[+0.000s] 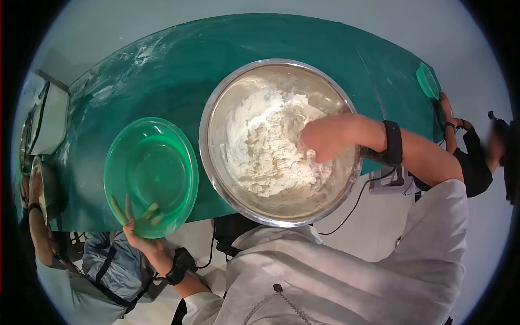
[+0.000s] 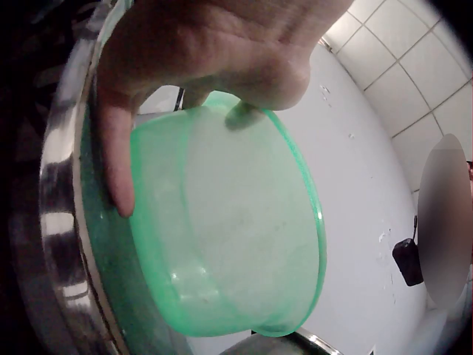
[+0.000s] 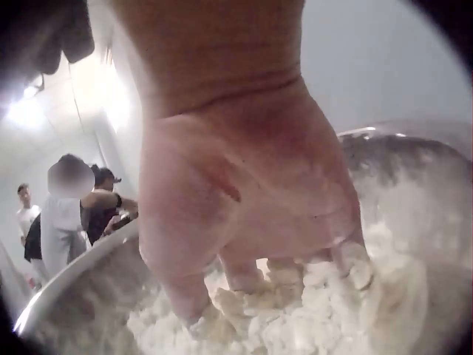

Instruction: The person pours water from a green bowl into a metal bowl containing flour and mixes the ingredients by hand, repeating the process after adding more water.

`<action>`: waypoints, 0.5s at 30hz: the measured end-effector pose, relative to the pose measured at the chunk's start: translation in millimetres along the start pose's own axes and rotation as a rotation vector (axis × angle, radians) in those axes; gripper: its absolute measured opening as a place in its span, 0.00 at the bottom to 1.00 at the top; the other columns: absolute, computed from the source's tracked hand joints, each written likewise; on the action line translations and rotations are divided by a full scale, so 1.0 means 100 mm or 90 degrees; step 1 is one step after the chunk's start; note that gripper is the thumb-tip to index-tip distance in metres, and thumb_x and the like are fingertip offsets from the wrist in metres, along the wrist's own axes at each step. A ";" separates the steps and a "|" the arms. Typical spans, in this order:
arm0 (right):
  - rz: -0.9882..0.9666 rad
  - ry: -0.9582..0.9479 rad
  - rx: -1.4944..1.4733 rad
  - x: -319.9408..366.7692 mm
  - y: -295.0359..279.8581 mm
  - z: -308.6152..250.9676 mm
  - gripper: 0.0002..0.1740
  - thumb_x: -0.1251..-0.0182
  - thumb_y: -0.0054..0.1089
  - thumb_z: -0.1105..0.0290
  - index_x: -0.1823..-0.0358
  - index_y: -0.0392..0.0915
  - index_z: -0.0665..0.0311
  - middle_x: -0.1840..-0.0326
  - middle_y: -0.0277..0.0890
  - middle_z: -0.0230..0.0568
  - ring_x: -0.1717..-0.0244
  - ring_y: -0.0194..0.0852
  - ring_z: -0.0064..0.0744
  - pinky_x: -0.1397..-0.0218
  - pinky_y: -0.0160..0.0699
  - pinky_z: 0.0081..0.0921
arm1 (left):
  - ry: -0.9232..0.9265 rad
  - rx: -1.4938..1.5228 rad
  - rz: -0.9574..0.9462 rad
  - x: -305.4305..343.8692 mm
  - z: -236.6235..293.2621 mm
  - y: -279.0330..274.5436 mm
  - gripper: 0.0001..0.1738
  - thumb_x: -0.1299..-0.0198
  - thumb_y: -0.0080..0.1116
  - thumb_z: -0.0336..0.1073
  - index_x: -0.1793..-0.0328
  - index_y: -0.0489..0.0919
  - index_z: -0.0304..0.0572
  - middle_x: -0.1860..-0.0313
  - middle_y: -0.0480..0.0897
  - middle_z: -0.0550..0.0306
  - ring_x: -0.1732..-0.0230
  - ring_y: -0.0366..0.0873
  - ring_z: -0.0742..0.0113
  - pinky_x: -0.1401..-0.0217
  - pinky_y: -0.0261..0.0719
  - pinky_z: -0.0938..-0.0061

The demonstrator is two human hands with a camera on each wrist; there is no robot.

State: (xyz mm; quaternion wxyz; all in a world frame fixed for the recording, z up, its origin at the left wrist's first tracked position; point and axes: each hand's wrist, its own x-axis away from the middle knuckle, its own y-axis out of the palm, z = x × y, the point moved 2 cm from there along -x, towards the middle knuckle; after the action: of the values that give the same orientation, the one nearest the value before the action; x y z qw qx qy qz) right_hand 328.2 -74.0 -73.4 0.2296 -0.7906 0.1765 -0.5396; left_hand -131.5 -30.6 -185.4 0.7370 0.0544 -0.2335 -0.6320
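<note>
A wide steel mixing bowl point(image 1: 206, 162) holds a lumpy mass of floury dough point(image 1: 271, 146), loose white flour at its upper side. My right hand point(image 1: 327, 138) reaches down into this bowl; its fingers point(image 3: 244, 274) bend into the crumbly dough, with the tips buried. To the left, my left hand point(image 1: 142, 238) grips a translucent green plastic bowl point(image 1: 187, 179) at its near edge. Some of its fingers show through the green wall, and in the left wrist view the bowl stands tilted, with one finger point(image 2: 118, 163) along its outside.
The green table point(image 1: 281, 35) carries smears of flour. A white box point(image 1: 51, 119) stands at its left end, beside another person's hand point(image 1: 35, 187) in a metal bowl point(image 1: 50, 187). At the far right another person touches a small green bowl point(image 1: 426, 81).
</note>
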 end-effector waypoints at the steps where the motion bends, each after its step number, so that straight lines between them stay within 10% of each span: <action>1: -0.002 -0.001 -0.001 -0.04 -0.07 0.02 0.19 0.50 0.64 0.62 0.59 0.81 0.66 0.67 0.79 0.56 0.62 0.79 0.54 0.58 0.75 0.43 | -0.001 -0.001 0.002 0.03 0.01 0.05 0.41 0.42 0.44 0.44 0.24 0.50 0.31 0.28 0.62 0.42 0.58 0.82 0.44 0.60 0.83 0.57; 15: 0.201 -0.028 0.102 -0.79 -0.40 -0.20 0.34 0.49 0.60 0.57 0.40 0.71 0.66 0.38 0.66 0.61 0.43 0.72 0.58 0.41 0.73 0.43 | 0.031 -0.010 0.015 0.07 0.08 0.10 0.39 0.42 0.46 0.43 0.26 0.54 0.32 0.34 0.67 0.39 0.55 0.82 0.40 0.55 0.81 0.54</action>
State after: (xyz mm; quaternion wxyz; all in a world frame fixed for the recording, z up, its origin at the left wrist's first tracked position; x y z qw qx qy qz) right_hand 282.5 -2.5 -105.4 0.3776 -0.7437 0.2501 -0.4917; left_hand -125.2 -33.9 -172.9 0.7502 0.0613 -0.2111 -0.6237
